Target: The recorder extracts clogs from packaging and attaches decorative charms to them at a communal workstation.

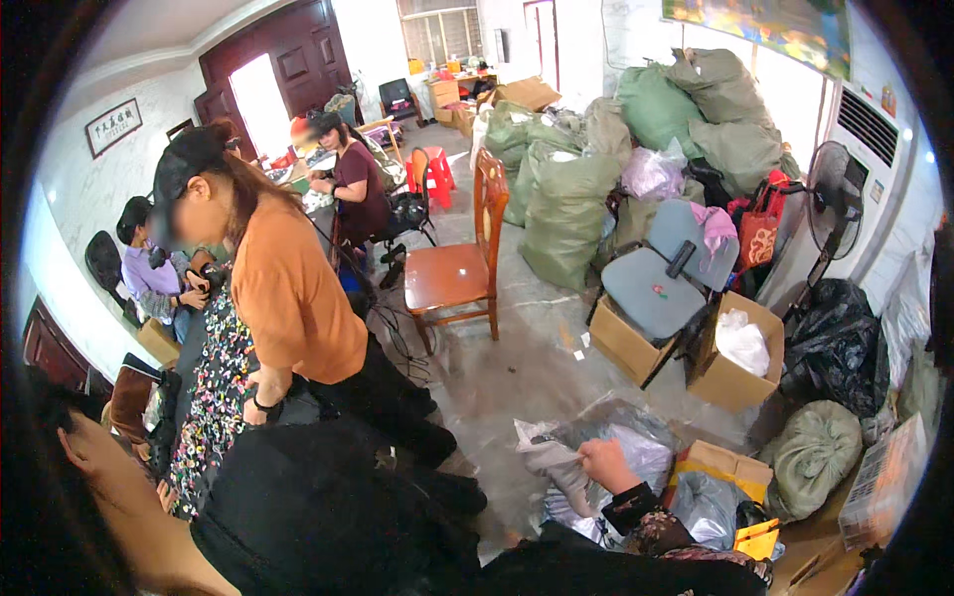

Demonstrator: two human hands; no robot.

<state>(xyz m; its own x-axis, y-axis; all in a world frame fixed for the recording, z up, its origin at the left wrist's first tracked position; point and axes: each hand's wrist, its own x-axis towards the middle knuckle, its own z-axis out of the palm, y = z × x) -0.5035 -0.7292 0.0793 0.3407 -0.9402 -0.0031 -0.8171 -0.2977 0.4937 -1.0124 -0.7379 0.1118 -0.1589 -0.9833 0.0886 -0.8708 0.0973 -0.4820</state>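
Observation:
My right hand (pixel 608 465), in a dark floral sleeve with a black cuff, reaches in from the lower right. Its fingers are closed on the gathered edge of a greyish clear plastic bag (pixel 564 472). The bag lies on the floor, and its lower part runs under and beside my hand; I cannot make out what is inside. My left hand is not in view.
Cardboard boxes (pixel 735 356) and a tied green sack (pixel 817 457) stand to the right. Beyond are a grey chair (pixel 656 293), a wooden chair (pixel 447 273) and stuffed sacks (pixel 566 214). At left, people work around a table (pixel 214 397) covered with small colourful pieces.

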